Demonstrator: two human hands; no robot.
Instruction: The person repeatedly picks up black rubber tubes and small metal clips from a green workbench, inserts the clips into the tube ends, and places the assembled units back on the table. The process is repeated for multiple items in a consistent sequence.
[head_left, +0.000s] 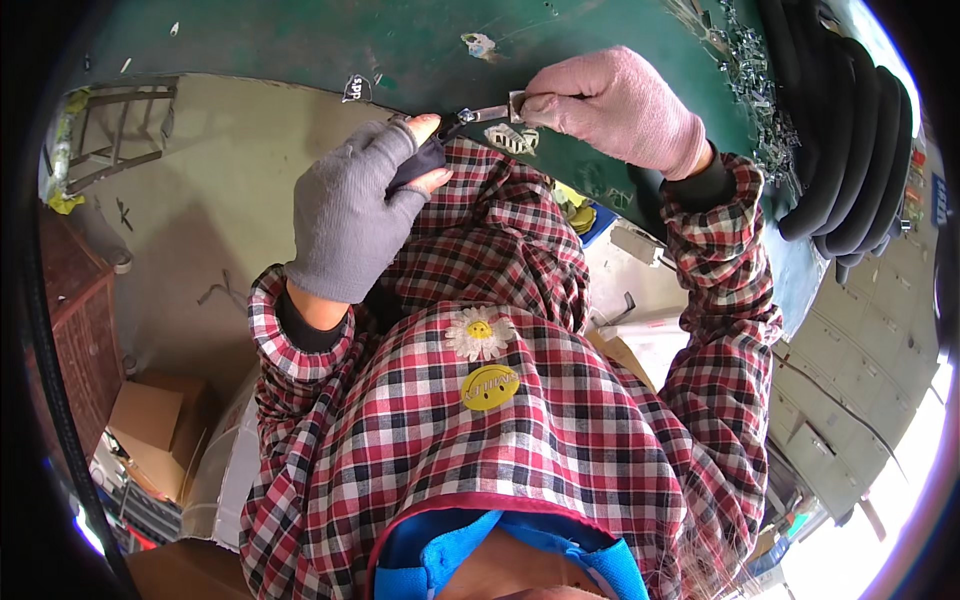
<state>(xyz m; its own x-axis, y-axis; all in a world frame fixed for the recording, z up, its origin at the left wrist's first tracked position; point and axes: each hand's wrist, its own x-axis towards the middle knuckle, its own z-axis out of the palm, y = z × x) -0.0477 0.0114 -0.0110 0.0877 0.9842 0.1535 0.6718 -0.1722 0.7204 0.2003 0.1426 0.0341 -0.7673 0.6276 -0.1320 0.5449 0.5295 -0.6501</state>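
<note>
Left fingers [429, 126] grip a dark object [420, 162], right fingers [543, 107] a metal piece [516, 106] (lettered yellow patch [490, 388] below).

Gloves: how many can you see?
2: a grey glove on the left hand and a pink glove on the right hand. Others could be hidden.

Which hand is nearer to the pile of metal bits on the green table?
The right. The right hand is to the left of the pile, with a strip of table between them; the left hand is much farther left, beyond the right hand.
</note>
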